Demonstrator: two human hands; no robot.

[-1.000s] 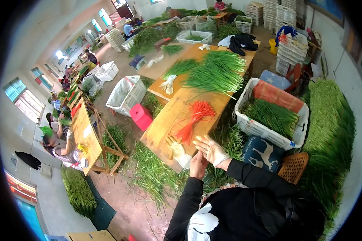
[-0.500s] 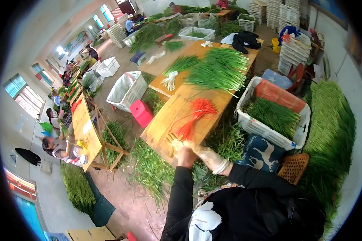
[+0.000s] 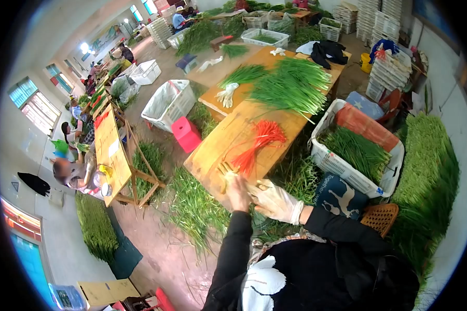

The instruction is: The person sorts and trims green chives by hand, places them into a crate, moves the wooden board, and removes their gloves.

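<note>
At the near end of the wooden table (image 3: pixel 207 161), my left hand (image 3: pixel 237 193) is bare at the back and wrist. A yellowish glove (image 3: pixel 226 173) covers or lies against its fingers; whether it is worn or held I cannot tell. My right hand (image 3: pixel 277 202), in a pale whitish glove, reaches across to the left hand with its fingers bent in against it. What those fingertips grip is hidden. Just beyond the hands lies a bundle of red ties (image 3: pixel 259 145). Further up the table are a spread of long green stalks (image 3: pixel 293 85) and a white glove (image 3: pixel 227 95).
A white crate (image 3: pixel 342 168) of green stalks stands right of the table, beside a dark cushion (image 3: pixel 342 194). To the left are a pink stool (image 3: pixel 186 133) and a lined white crate (image 3: pixel 167 106). Loose greens (image 3: pixel 194 207) litter the floor. A seated person (image 3: pixel 80 173) works at another table.
My right hand has shifted slightly and shows more sharply against the left hand. The yellowish glove stays at the left fingers. The whole view has shifted a little.
</note>
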